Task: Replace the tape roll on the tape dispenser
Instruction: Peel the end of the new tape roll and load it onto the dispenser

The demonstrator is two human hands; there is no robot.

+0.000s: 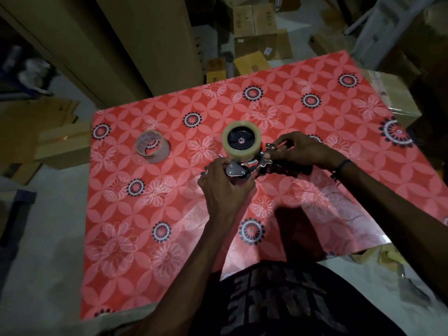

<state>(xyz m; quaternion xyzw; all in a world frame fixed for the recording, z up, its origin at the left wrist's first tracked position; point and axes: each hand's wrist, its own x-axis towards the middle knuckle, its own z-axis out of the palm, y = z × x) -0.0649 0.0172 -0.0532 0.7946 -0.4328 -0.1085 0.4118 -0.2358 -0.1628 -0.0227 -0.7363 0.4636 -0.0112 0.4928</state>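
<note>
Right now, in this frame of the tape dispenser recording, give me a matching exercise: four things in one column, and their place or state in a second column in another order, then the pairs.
Things
1. full tape roll
2. used tape roll
3. left hand
4. right hand

Places or states
A. lies alone on the red floral table cover, to the left
B. pinches the metal part at the dispenser's right side
C. sits on the black hub of the tape dispenser
D. grips the dispenser's near end

Pairs: 1-C, 2-A, 3-D, 4-B
</note>
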